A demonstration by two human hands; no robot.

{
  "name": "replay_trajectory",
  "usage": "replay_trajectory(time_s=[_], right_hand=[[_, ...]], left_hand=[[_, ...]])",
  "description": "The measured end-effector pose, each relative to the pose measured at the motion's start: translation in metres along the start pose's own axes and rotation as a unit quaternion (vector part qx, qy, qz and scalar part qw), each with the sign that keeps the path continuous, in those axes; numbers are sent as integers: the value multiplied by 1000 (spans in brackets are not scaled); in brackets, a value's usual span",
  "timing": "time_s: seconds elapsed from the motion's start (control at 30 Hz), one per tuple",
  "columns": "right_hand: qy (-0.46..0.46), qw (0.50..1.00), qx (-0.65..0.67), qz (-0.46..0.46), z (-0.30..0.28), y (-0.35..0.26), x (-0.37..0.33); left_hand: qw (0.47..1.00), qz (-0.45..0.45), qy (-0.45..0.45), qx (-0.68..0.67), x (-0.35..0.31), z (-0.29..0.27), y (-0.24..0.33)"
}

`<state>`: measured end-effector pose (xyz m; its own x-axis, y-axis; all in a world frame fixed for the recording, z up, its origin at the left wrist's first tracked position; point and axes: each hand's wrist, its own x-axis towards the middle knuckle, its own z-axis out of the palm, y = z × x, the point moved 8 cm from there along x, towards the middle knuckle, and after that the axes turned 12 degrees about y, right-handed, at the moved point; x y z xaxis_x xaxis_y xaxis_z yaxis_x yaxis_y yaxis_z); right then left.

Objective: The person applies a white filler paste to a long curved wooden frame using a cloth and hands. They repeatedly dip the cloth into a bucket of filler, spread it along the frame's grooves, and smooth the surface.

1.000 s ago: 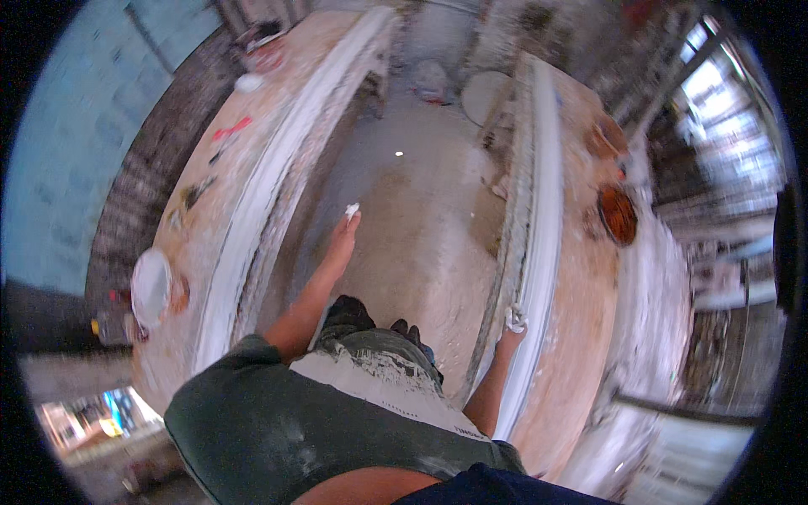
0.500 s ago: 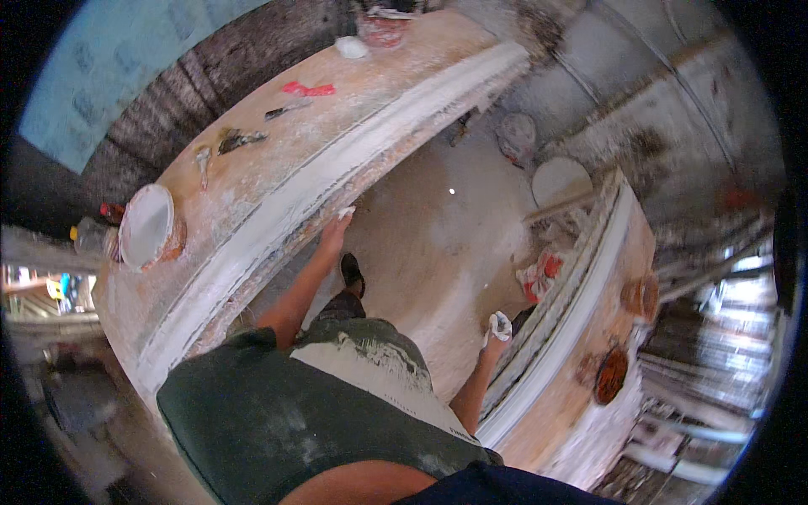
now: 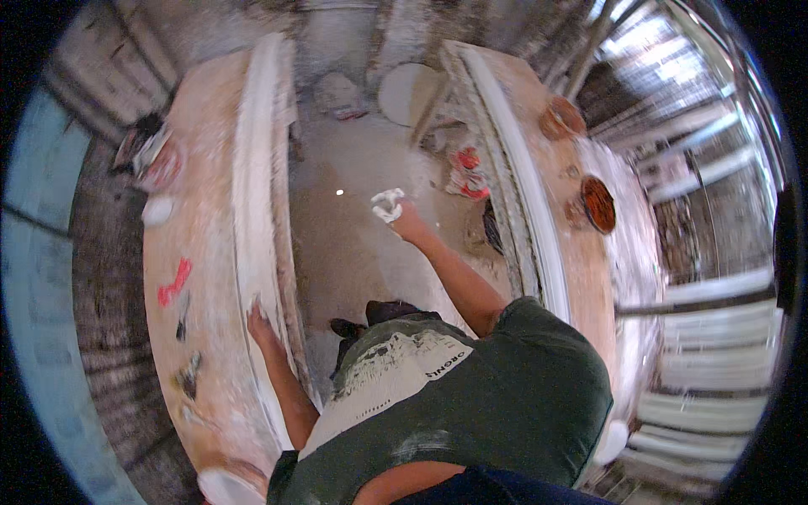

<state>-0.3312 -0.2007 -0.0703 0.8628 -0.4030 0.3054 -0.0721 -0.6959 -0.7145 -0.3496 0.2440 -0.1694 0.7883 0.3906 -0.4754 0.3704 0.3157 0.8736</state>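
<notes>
A long white moulding point(image 3: 252, 194) runs along the inner edge of the left bench. My left hand point(image 3: 260, 326) lies on or just over its near part, fingers stretched along it; they are slightly blurred and I see nothing held in them. My right hand point(image 3: 408, 220) is raised above the floor between the benches, closed on a crumpled white rag point(image 3: 388, 204). White residue may also coat those fingers, whose tips are hidden. A second white moulding point(image 3: 523, 172) runs along the right bench, apart from both hands.
On the left bench point(image 3: 202, 236) lie a red strip point(image 3: 174, 284), a narrow dark-ended tool point(image 3: 183, 316), a brush point(image 3: 190, 377) and buckets at both ends. The right bench carries a bowl of orange-brown stuff point(image 3: 598, 206) and a brownish pot point(image 3: 562, 118). A red-and-white bag point(image 3: 468, 174) sits between the benches.
My view has turned to the right. My left hand has come from the moulding's side edge onto its top, and my right hand has swung forward from beside the right bench, still holding the rag.
</notes>
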Motion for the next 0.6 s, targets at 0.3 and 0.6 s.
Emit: replay_trajectory(time_s=[0.3, 0.6], right_hand=[[107, 990, -58, 70, -87, 140, 0], [212, 965, -34, 150, -210, 284, 84]], left_hand=[[991, -42, -123, 28, 38, 140, -12], [978, -15, -191, 81, 35, 384, -44]])
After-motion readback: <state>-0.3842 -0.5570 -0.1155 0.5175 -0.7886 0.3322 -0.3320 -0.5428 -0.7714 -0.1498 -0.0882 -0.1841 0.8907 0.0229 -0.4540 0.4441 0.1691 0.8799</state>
